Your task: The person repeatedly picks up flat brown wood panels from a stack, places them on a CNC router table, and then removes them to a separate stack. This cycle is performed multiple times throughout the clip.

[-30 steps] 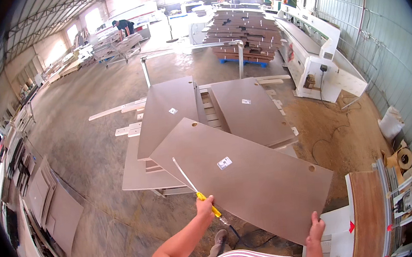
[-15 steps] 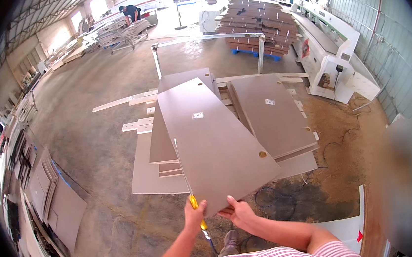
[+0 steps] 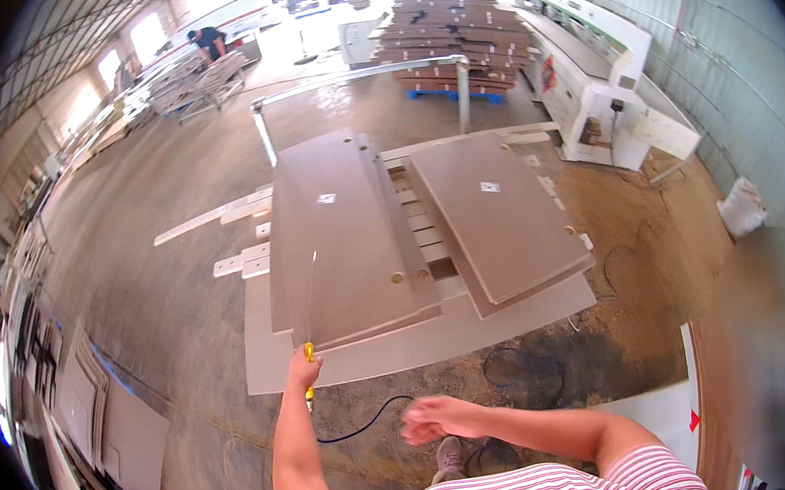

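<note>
My left hand (image 3: 303,373) is closed around a yellow air blow gun (image 3: 309,351) with a long thin metal nozzle. The nozzle reaches over the near left part of a brown panel (image 3: 346,235), which lies on top of the left stack. That panel has a small white label and round holes near its right edge. From the gun's lower end a dark hose (image 3: 365,430) curves away to the right. My right hand (image 3: 439,418) is off the panels, in front of my body, its fingers loosely bent and somewhat blurred, holding nothing.
A second panel stack (image 3: 496,221) lies to the right, over pale wooden slats and a wide bottom board (image 3: 394,363). Behind stands a metal frame (image 3: 357,76). A white machine (image 3: 601,102) lines the right wall. Panels (image 3: 132,431) lean at left; a person (image 3: 208,42) bends far off.
The top panel has come down flat onto the left stack, and my right hand has let go of it. My left hand has shifted left and forward with the blow gun.
</note>
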Action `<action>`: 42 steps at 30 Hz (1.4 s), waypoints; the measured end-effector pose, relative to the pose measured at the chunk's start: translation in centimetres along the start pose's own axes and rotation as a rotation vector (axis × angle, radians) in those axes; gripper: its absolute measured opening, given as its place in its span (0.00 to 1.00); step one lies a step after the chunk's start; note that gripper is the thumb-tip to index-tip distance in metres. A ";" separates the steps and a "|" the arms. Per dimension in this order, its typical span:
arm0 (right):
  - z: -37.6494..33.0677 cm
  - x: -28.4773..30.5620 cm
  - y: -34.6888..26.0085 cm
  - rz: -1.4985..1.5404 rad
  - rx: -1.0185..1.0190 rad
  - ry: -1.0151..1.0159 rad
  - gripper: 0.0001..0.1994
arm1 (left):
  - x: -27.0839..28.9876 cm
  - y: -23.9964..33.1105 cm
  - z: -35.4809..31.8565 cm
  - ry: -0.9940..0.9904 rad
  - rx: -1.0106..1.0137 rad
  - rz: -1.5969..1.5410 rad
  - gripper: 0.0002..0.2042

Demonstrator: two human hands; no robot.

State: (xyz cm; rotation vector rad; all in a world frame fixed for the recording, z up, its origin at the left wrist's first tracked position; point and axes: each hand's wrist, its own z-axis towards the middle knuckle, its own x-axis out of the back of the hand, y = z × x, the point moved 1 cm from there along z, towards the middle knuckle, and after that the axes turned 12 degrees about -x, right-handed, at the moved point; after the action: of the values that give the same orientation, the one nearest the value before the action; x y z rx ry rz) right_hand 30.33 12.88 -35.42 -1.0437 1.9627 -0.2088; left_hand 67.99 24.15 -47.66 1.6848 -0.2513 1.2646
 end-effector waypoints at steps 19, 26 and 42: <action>-30.1 -0.1 57.9 0.949 0.405 1.255 0.11 | -17.6 34.2 -21.9 -0.472 0.180 -0.766 0.05; -31.1 -7.0 74.2 1.419 0.790 1.344 0.11 | -22.2 55.1 -37.9 -0.864 -0.727 -0.353 0.06; -23.0 -14.6 77.2 2.273 1.196 1.577 0.12 | -25.4 73.8 -83.1 -2.430 -2.027 0.547 0.08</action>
State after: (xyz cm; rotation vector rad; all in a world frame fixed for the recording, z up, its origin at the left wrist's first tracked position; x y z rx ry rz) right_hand -28.93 67.05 -51.20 2.7449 1.9656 -0.7230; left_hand -42.73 43.04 -27.97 0.1182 -2.2061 -1.4252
